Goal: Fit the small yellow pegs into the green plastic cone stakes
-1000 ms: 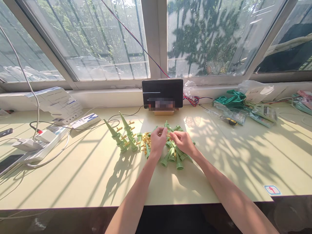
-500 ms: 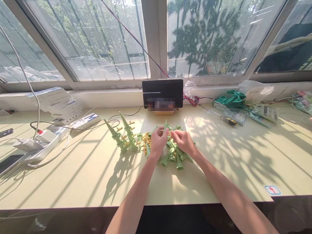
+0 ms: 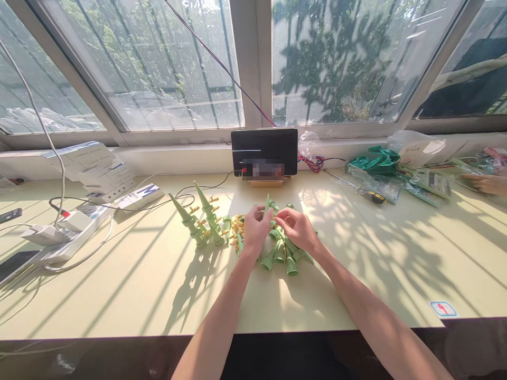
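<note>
My left hand [image 3: 258,224] is closed around a green plastic watering spike [image 3: 267,201], held upright with its tip pointing up. Close beside it, my right hand [image 3: 296,228] pinches a small yellow valve against the spike's side; the fingers hide most of it. Under my hands lies a pile of loose green spikes [image 3: 279,252], several with their round open ends towards me. A heap of small yellow valves [image 3: 237,226] is partly hidden by my left hand. To the left stand stacked green spikes [image 3: 209,214] with yellow valves sticking out of their sides.
A black tablet [image 3: 264,150] stands behind the pile. White boxes [image 3: 140,197], a power strip [image 3: 75,240] and cables occupy the left. At the back right are plastic bags [image 3: 374,161] and a black-and-yellow tape measure [image 3: 376,197]. Another person's hand [image 3: 491,183] shows at the right edge.
My right hand has shifted slightly left, closer to the spike, which has moved a little left. Another person's hand has appeared at the right edge.
</note>
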`<state>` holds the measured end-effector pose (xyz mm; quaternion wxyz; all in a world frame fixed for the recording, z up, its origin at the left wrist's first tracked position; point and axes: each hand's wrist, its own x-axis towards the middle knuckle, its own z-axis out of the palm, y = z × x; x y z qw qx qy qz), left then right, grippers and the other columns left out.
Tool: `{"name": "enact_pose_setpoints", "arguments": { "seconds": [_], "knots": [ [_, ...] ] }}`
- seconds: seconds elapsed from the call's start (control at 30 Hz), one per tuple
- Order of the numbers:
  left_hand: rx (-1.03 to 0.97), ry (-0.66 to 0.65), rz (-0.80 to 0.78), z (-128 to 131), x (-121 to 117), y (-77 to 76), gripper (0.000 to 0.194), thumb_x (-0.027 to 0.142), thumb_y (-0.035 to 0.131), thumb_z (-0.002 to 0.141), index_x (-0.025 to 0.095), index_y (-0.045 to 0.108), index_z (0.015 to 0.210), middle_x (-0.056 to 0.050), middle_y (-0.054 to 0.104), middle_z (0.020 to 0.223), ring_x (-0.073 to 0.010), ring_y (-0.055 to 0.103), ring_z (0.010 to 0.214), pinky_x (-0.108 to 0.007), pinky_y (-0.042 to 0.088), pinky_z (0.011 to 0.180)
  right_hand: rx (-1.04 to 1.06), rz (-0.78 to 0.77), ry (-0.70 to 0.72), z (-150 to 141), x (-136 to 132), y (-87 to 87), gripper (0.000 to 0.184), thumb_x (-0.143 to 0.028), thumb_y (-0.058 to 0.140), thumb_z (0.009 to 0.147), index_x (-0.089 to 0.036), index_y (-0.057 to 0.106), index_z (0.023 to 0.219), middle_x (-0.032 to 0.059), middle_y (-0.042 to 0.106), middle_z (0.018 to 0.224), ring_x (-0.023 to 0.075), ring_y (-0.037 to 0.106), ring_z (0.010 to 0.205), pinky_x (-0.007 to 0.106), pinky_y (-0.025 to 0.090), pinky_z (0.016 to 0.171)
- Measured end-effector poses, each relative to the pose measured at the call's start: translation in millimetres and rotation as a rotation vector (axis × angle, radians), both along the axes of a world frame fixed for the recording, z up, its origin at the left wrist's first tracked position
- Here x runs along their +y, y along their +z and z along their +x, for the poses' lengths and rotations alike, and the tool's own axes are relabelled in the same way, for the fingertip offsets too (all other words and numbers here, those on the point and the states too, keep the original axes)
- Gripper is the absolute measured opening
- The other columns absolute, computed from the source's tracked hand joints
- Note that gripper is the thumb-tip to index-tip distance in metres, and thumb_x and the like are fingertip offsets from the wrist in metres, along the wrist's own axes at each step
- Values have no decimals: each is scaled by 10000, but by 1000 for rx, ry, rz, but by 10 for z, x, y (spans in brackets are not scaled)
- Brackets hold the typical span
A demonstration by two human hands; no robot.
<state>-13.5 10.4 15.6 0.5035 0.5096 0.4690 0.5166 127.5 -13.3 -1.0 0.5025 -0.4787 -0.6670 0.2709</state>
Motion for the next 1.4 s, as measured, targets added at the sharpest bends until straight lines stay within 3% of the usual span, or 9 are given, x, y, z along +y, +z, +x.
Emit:
{"name": "enact_pose_setpoints", "arguments": {
  "seconds": [0.3,0.47,1.03,1.13,1.4],
  "knots": [
    [18,11,-8,2,4,5,302,421,734,775,169,666,927,4,630,673,-93,494,522,-225,386,475,11,-22,-1,5,-1,-30,235,-421,553,919,-203,610,856,8,614,676,140,514,544,258,381,512],
    [28,3,-9,1,-5,6,293,415,728,774,169,663,919,18,601,648,-90,469,519,-224,380,479,-12,-47,-14,4,-7,-27,283,-452,522,928,-203,598,819,-25,533,559,133,462,498,256,349,501],
    [16,-59,39,15,-40,39,287,412,732,780,163,673,910,-17,650,708,-97,501,560,-224,399,515,-57,-12,-52,-13,6,-26,466,-507,429,982,-198,490,639,-25,462,556,109,362,507,257,283,511],
    [22,-29,23,10,-27,24,286,410,727,783,164,674,921,-8,637,690,-95,487,550,-224,399,507,-35,-11,-44,-12,3,-23,441,-502,451,979,-199,512,665,-31,456,559,114,388,519,254,295,517],
    [19,43,18,3,15,-4,281,405,730,762,169,681,906,-6,643,678,-99,494,541,-226,388,501,-7,-12,16,-15,-12,-14,222,-418,583,911,-197,607,898,-4,612,756,96,450,507,246,320,491]
  ]
}}
